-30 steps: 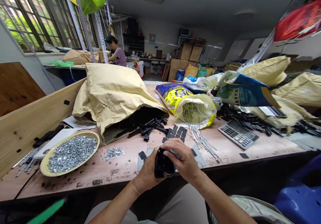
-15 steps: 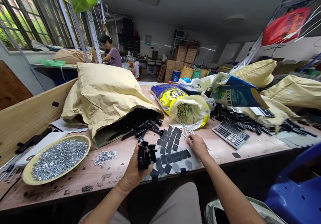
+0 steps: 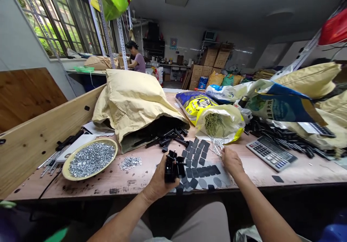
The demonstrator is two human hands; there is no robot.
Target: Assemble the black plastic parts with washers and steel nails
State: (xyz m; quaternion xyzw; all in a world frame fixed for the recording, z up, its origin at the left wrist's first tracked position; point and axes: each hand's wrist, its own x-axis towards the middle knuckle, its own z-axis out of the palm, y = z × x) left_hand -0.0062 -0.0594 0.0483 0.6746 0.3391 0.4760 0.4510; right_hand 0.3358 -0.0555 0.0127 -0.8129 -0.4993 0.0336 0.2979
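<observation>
Along the counter [image 3: 108, 188]'s near edge, the left hand [image 3: 158, 178] is clenching a black bracket [image 3: 171, 168], while the right hand [image 3: 232, 161], its grip unclear, is resting beside steel nails [image 3: 217, 148] and black pads [image 3: 199, 166].

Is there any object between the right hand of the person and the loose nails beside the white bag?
Nothing visible stands between them: the right hand lies at the ends of the loose nails, with no object in the way.

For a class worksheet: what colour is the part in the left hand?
This part is black; see head view.
</observation>
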